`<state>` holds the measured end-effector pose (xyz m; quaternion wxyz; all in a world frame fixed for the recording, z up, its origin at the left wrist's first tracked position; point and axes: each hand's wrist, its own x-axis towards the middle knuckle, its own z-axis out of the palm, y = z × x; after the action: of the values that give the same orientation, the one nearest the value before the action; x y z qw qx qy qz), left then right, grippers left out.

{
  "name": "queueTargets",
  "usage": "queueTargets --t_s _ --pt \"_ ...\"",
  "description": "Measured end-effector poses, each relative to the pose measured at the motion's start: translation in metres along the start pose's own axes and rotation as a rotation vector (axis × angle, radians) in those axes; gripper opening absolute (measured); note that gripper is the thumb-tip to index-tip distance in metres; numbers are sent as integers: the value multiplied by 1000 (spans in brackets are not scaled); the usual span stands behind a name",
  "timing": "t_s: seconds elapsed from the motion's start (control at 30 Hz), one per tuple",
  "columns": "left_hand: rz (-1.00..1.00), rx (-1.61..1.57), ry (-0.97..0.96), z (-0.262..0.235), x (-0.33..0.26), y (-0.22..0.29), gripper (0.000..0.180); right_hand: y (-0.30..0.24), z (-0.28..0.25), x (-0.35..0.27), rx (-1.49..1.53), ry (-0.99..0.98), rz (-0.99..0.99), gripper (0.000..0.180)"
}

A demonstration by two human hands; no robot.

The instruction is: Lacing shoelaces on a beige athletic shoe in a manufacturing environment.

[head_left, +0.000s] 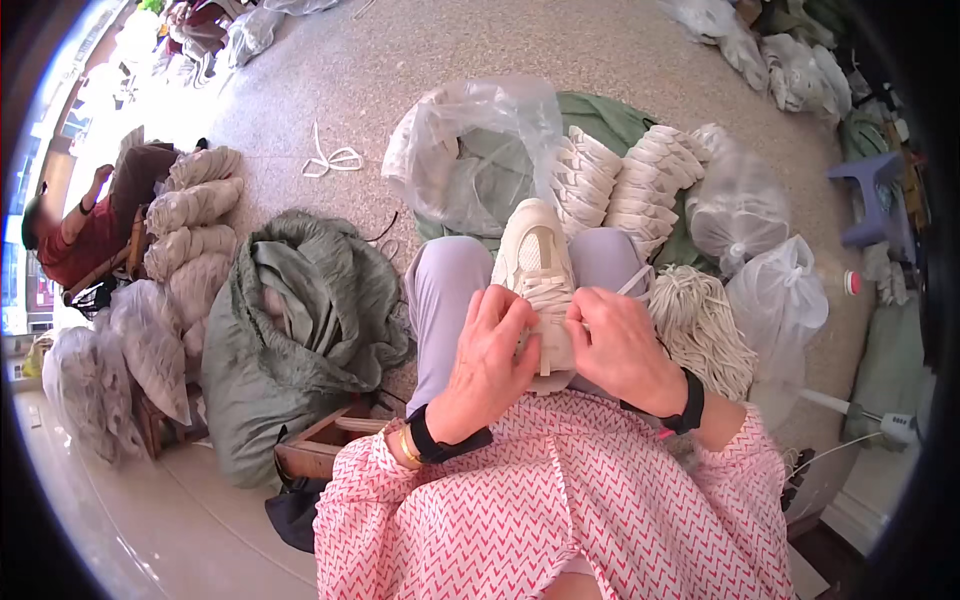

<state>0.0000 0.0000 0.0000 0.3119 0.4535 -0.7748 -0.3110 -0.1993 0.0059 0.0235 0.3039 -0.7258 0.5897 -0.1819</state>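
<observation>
A speckled floor (300,110) is being lit brightly from the left side of the room. Above it, between the knees of lilac trousers (440,300), a cream shoe (530,260) is being supported on the lap, with its toe pointing away from the body. Its near part is being touched by the left hand (490,350) from one side and by the right hand (630,345) from the other. The fingers of both are being bent inward, over the tongue and the laces (548,290); whether lace or fabric is being pinched cannot be told, because the fingertips are being partly covered.

By its look, the shoe is being judged light and not fragile, with a soft upper which may yield under pressure. The laces are probably limp, so they are best being taken between thumb and forefinger, close to the eyelets, while the shoe is being steadied at its sides.

Beyond the knees, stacked shoe pieces (655,185) are being carried by a green cloth (610,115), beside a clear bag (510,105). To the right, a bundle of cream cords (700,325) is being seen; to the left, a green sack (300,350) and, farther, a seated co-worker (70,245).
</observation>
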Motion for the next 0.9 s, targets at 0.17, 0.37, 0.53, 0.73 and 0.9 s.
queueTargets --t_s 0.17,0.37,0.53,0.73,0.9 --pt "13 -4 3 -3 -1 -1 21 -7 10 -4 9 40 45 8" --pt "19 -25 11 -1 0 -2 22 3 13 2 180 82 11 11" --pt "27 1 22 1 1 -1 22 11 15 5 276 108 -3 12" --pt "34 28 29 2 2 2 21 8 16 1 252 114 -25 10" --pt "35 72 21 -2 1 7 22 5 7 -6 152 75 -23 7"
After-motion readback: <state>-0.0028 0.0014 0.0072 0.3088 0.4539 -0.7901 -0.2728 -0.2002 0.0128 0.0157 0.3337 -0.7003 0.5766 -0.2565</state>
